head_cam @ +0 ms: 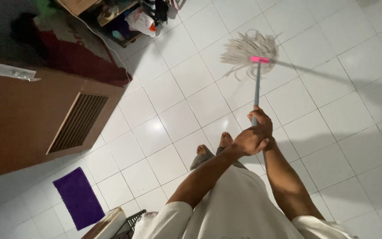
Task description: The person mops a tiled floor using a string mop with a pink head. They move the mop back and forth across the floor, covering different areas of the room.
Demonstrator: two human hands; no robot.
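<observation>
The floor [332, 110] is made of white square tiles with thin dark joints, and it shines a little where the light falls on it. On the left side stands a brown wooden door [18, 119] with a slatted vent [78, 121] in its lower part and a metal handle [5, 74] near its edge. Beside the door, on the tiles, lies a small purple mat [78, 197]. Behind the door a dark red and grey cloth [67, 48] covers the floor.

At the top of the room there is a low wooden shelf [116, 13] with mixed things in it: a white plastic bag [140, 20] with an orange spot, and some dark bags beside it. I cannot tell what the small packages are.

The person stands barefoot in a white shirt. The left hand [250, 139] and the right hand [261, 121] are both closed around the grey handle [256, 88] of the mop, one just over the other, touching. The mop [249, 52] reaches forward from the person; its pale string head with a pink clamp [259, 59] rests spread on the tiles, well apart from the shelf. A long shadow of the handle runs to the right.
</observation>
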